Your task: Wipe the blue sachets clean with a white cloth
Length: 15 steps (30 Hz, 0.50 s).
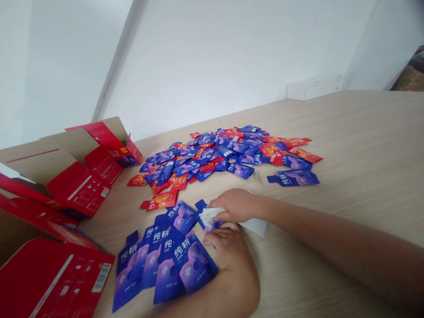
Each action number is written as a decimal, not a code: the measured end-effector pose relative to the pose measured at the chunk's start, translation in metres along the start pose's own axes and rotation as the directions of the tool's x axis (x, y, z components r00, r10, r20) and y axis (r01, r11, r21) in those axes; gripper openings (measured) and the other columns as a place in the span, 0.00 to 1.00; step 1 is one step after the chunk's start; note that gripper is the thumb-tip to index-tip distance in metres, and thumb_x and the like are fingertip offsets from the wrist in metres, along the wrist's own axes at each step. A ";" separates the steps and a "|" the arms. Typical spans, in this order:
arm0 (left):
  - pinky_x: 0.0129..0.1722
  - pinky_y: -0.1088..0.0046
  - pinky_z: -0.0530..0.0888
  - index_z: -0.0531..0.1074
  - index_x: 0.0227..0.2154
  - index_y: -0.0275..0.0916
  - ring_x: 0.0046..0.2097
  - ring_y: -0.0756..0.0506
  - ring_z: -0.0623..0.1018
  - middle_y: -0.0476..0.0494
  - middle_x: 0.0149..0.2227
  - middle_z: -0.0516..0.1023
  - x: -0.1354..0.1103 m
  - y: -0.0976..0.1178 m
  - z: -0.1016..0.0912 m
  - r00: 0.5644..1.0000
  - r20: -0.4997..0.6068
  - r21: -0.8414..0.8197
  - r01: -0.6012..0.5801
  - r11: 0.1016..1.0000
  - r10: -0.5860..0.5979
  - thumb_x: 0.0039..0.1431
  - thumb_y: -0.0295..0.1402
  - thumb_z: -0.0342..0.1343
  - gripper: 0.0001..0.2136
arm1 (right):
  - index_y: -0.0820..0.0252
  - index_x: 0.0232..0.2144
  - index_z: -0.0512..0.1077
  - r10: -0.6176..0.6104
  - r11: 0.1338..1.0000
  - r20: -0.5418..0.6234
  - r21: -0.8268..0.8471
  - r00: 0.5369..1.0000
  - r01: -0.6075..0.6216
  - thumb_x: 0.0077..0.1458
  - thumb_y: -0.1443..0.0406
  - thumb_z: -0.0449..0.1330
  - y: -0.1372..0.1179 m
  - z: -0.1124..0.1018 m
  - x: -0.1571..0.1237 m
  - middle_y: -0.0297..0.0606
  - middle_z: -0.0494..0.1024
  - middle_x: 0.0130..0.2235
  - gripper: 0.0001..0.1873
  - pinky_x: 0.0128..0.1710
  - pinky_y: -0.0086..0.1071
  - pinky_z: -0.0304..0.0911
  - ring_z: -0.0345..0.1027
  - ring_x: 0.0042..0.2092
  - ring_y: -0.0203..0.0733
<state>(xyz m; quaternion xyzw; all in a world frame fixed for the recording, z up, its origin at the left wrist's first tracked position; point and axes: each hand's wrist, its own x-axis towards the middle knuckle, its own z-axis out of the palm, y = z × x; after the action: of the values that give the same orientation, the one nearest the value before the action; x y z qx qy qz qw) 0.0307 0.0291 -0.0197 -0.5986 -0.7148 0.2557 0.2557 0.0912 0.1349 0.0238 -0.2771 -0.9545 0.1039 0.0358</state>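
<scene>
My right hand (233,204) is closed around a crumpled white tissue (211,215) and presses it onto a blue-purple pouch (200,206). A loose end of the tissue trails to the right below the wrist. My left hand (226,242) pinches the lower part of the same pouch, which is mostly covered by both hands and the tissue. Just left of my hands, several blue-purple pouches (195,269) lie overlapped in a fan on the table. One lone blue-purple pouch (294,177) rests to the right, apart from the others.
A wide heap of blue and red-orange pouches (212,152) spreads across the wooden table (347,176) beyond my hands. Along the left side stand red cardboard boxes (62,282) with raised flaps. A white wall (232,53) borders the table at the back, with a small white box (311,89) against it.
</scene>
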 end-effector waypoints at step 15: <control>0.33 0.59 0.67 0.71 0.39 0.28 0.34 0.34 0.78 0.27 0.33 0.78 -0.004 0.003 0.003 0.995 -0.101 0.038 0.028 0.999 -0.024 0.52 0.16 0.40 0.17 | 0.53 0.41 0.70 -0.084 0.996 -0.031 0.037 0.996 0.085 0.54 0.53 0.51 -0.001 0.001 -0.001 0.38 0.77 0.37 0.16 0.30 0.31 0.54 0.70 0.38 0.45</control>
<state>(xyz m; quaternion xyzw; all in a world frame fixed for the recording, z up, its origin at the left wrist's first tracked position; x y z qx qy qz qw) 0.0316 0.0250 -0.0243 -0.5964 -0.7034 0.2358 0.3064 0.0913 0.1340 0.0230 -0.2372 -0.9627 0.1163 0.0594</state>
